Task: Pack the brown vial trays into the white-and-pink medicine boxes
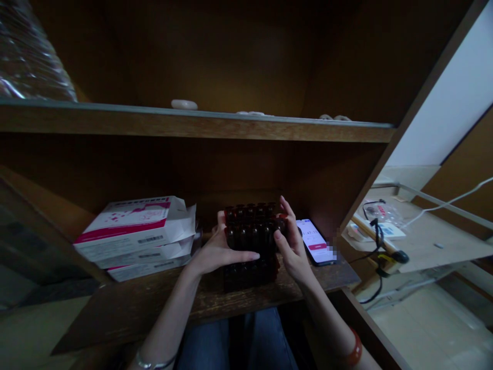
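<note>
Between my two hands is a block of dark brown, glossy small bottles (250, 234), lined up in close rows. My left hand (227, 244) wraps its left side, with the thumb laid across the front. On the right side, my right hand (290, 241) grips it, its thumb on the front and a finger raised at the back corner. Directly below is another dark brown ribbed layer (250, 275) at the shelf; whether it is joined to the held block, I cannot tell. A lit phone (316, 241) lies just right of my right hand.
Several white and magenta cartons (134, 231) are stacked on the left of the worn wooden shelf (208, 303). An upper shelf (215, 126) crosses above my hands, holding a white oval object (184, 105). At right is a side table (431, 241) with a cable and plastic bag.
</note>
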